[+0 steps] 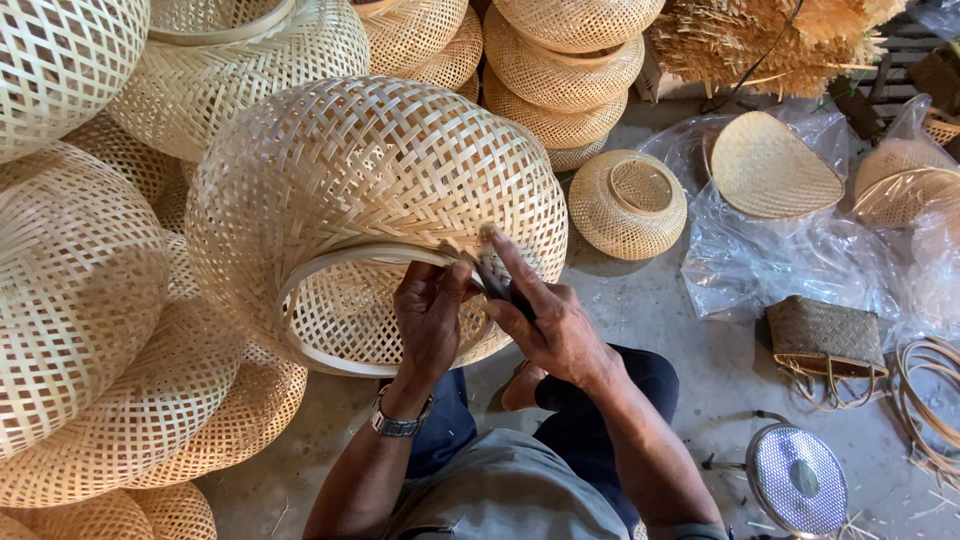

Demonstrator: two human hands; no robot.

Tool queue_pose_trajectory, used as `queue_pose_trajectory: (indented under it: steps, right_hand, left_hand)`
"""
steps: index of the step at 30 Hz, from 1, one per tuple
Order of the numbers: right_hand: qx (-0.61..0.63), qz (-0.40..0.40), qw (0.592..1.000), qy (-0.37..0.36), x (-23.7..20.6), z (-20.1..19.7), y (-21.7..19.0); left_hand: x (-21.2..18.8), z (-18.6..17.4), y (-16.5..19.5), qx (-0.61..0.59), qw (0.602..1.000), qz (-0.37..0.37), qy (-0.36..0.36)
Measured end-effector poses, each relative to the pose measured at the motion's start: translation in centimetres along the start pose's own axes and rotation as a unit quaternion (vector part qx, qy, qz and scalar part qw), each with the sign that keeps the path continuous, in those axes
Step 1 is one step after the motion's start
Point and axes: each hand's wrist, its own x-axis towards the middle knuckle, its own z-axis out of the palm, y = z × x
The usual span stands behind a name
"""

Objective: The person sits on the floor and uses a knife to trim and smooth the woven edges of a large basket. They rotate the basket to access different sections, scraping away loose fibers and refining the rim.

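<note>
the big round pale woven bamboo globe [375, 200] lay tipped on its side in front of the person's knees, resting against the heap of similar woven bamboo globes [90, 300], so that its open mouth faced the person and the smooth bent hoop rim [330, 262] sat within easy reach. the left hand [430, 315], wearing a metal wristwatch [398, 424], had its grip clenched on the upper edge of that rim, apparently to steady it. the right hand [550, 320] was closed around a small dark tool [492, 278] whose tip met the weave just at the rim; what kind of tool it was could not be told. a smaller woven bamboo shade [628, 203] stood apart on the concrete floor [700, 360], near clear plastic sheeting [780, 250] and a round metal mesh fan [797, 478].
</note>
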Motion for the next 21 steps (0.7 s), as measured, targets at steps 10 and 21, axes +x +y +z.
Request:
queue_pose_trajectory:
  steps: [10,21]
  right_hand:
    - [0.031,-0.016,0.999,0.035,0.0,1.0,0.8]
    - [-0.117,-0.060,0.983,0.130,-0.6,2.6,1.5]
  left_hand:
    - [-0.1,0.8,0.1,-0.030,0.999,0.008,-0.021]
    - [-0.4,0.9,-1.4,-0.010,1.000,0.022,-0.018]
